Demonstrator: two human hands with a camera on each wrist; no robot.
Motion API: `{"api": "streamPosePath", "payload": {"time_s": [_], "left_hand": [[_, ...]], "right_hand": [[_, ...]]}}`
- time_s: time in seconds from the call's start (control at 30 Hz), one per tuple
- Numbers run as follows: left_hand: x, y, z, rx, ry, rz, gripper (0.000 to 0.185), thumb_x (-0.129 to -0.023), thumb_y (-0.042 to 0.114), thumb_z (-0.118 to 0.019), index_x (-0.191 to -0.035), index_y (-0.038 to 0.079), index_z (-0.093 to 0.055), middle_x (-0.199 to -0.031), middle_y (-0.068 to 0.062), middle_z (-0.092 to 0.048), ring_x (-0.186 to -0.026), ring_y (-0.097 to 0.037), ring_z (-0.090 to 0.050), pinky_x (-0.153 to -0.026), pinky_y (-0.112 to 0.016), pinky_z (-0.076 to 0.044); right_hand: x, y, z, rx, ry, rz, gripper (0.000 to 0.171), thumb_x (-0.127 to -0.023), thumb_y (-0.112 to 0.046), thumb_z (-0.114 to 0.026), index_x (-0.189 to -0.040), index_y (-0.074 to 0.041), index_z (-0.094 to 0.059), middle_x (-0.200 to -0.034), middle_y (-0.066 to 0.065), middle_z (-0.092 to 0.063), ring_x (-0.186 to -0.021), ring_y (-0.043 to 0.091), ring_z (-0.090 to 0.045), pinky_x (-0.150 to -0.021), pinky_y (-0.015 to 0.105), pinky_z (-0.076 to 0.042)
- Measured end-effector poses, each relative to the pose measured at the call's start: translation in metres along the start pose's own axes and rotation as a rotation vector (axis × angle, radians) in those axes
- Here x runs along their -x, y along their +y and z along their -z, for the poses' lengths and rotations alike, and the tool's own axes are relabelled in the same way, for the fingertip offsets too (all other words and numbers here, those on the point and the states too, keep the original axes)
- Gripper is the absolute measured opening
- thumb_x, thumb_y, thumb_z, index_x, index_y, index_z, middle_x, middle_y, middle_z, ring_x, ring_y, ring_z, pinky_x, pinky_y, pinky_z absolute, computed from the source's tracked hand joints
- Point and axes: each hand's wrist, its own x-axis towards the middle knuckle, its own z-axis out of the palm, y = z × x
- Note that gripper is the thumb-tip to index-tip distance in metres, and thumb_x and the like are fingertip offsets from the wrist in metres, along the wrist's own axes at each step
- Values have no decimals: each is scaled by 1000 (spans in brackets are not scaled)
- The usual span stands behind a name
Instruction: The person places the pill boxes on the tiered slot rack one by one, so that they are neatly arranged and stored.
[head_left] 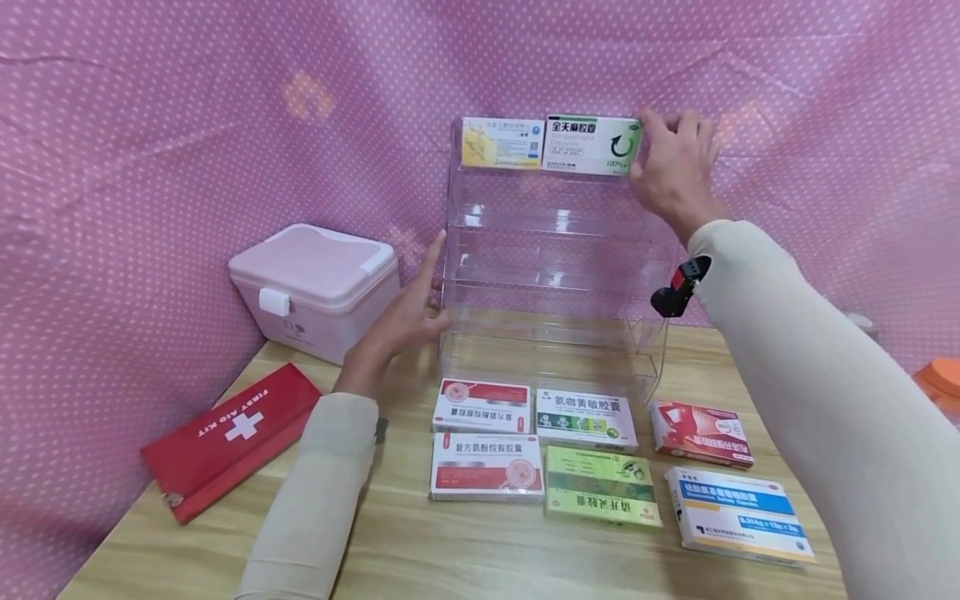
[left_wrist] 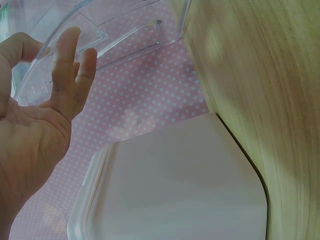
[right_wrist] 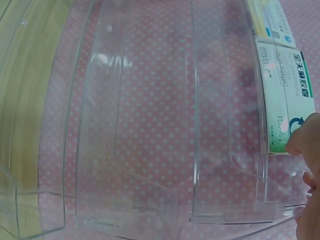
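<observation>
1. The green-and-white medicine box (head_left: pixel 592 144) is a flat carton with black lettering across the upper part of its front face and a curved green arrow near its right end. It stands on its long edge on the top tier of the clear acrylic shelf rack (head_left: pixel 555 283), at the far middle of the wooden table (head_left: pixel 480 558).
2. A yellow-and-blue medicine box (head_left: pixel 502 142) stands just beside it on the left, on the same tier; their ends appear to touch.
3. The right hand (head_left: pixel 672 177) is raised to the top right corner of the rack. Its fingers curl over the right end of the green-and-white box, with a fingertip (right_wrist: pixel 300 140) pressed on the front face near the arrow, so the hand grasps the carton.
4. The box lies to the left of that hand; only its right end is covered.
5. The left hand (head_left: pixel 401 321) is released, with fingers (left_wrist: pixel 64 75) straight and together, laid flat against the left wall of the rack at mid height. It holds nothing.
6. A pink storage case (head_left: pixel 315 287) stands to the left of the left hand.
</observation>
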Motion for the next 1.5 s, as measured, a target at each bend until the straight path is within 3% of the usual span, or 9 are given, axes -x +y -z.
{"api": "streamPosePath", "payload": {"time_s": [0.33, 0.7, 0.9, 1.1, 1.17, 1.2, 1.3, 1.37, 1.5], "left_hand": [[0, 0, -1, 9, 0, -3, 125, -92, -3, -66, -164, 61, 13, -149, -25, -55, -117, -39, -68, -82, -43, -63], [2, -6, 3, -4, 0, 0, 124, -92, -2, -66, -166, 58, 13, -148, -26, -53, -115, -39, -66, -76, -39, -64], [1, -5, 1, -8, -4, -19, 122, -93, 0, -66, -166, 58, 13, -149, -27, -52, -116, -38, -65, -76, -38, -64], [2, -3, -1, -10, -2, -21, 123, -94, 0, -67, -165, 59, 14, -154, -29, -50, -121, -40, -65, -83, -43, -64], [1, -3, -1, -14, 0, -25, 123, -94, 0, -67, -165, 59, 14, -155, -29, -50, -122, -40, -64, -86, -45, -63], [1, -3, -1, -14, 2, -28, 123, -94, 0, -67, -166, 58, 14, -155, -29, -49, -122, -39, -64, -87, -46, -63], [2, -3, -1, -16, 6, -41, 122, -93, 0, -67, -168, 54, 14, -155, -29, -50, -121, -39, -65, -87, -46, -62], [2, -3, -1, -16, 9, -43, 123, -92, 0, -67, -168, 53, 14, -155, -29, -51, -120, -39, -66, -86, -45, -62], [2, -3, 0, -11, 10, -42, 123, -91, 0, -66, -168, 54, 13, -151, -29, -53, -118, -40, -66, -82, -43, -63]], "right_hand": [[16, 11, 16, -85, 10, 52, 81, -94, -7, -58, -170, -16, -30, -166, 25, -34, -155, 41, -26, -132, 57, -25], [60, 39, 29, -203, 20, 91, 68, -97, -11, -63, -161, -2, -42, -156, 34, -39, -143, 49, -40, -120, 69, -37], [94, 83, 29, -160, -67, 87, 58, -101, -13, -63, -153, 7, -47, -149, 42, -41, -133, 55, -44, -107, 74, -41], [125, 130, 21, -146, -155, 102, 50, -101, -7, -66, -145, 14, -51, -144, 49, -45, -126, 65, -50, -103, 79, -44], [135, 144, 17, -156, -183, 97, 47, -101, -6, -65, -141, 16, -53, -140, 49, -50, -124, 66, -53, -101, 77, -46], [140, 151, 15, -155, -198, 95, 44, -102, -6, -65, -139, 16, -55, -137, 49, -54, -122, 65, -56, -99, 71, -52], [156, 169, 11, -147, -303, 61, 42, -106, -12, -62, -139, 14, -55, -134, 46, -59, -119, 62, -60, -89, 54, -60], [166, 178, 9, -132, -397, 29, 43, -109, -17, -59, -141, 11, -54, -134, 44, -60, -120, 59, -61, -87, 46, -59], [185, 193, 5, -129, -581, -2, 47, -112, -25, -54, -146, 8, -52, -136, 39, -60, -122, 56, -61, -89, 52, -60]]}}
